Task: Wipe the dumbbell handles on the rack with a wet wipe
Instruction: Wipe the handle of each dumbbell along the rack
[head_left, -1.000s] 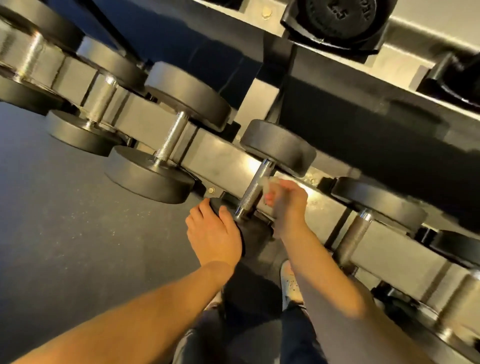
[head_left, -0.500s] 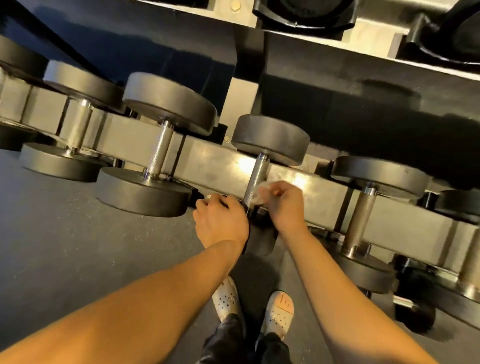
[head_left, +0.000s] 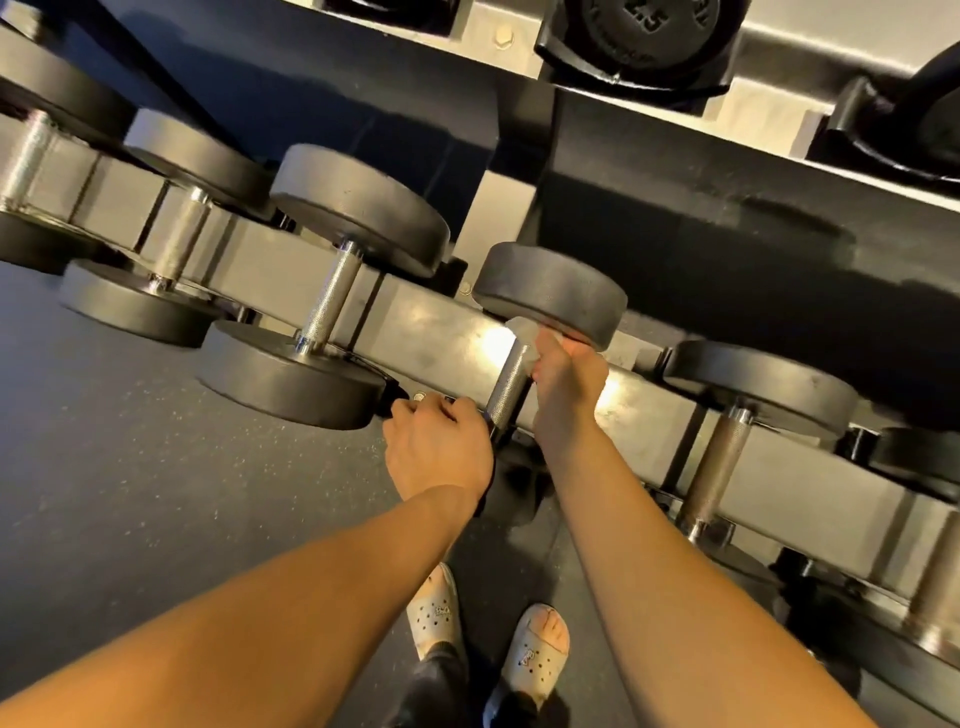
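The dark speckled floor (head_left: 130, 493) fills the lower left. The rack (head_left: 431, 332) runs slantwise across the view, its grey lower rail carrying a row of round-headed dumbbells with an upper shelf above it. One dumbbell (head_left: 550, 291) lies across the rail in the middle, its far head above the rail and its near head almost wholly hidden under the left hand. A neighbouring dumbbell (head_left: 358, 218) sits just to its left and another dumbbell (head_left: 758, 384) just to its right, neither touched by a hand.

Two bare forearms reach in from the bottom edge. The left hand (head_left: 439, 452) is closed, knuckles up, its fingers curled over the top edge of the near head, beside the low end of the handle. The right hand (head_left: 569, 384) is also closed. Its fingers wrap round the top end of the knurled handle (head_left: 506, 389), right under the far head, and press the wet wipe (head_left: 523, 338) against the metal. The wipe shows only as a pale, crumpled fold poking out above the thumb — the rest is hidden inside the grip. The middle and low part of the handle lies bare between the two hands.

Below, between the forearms, two pale perforated clogs (head_left: 535, 649) stand on the floor.
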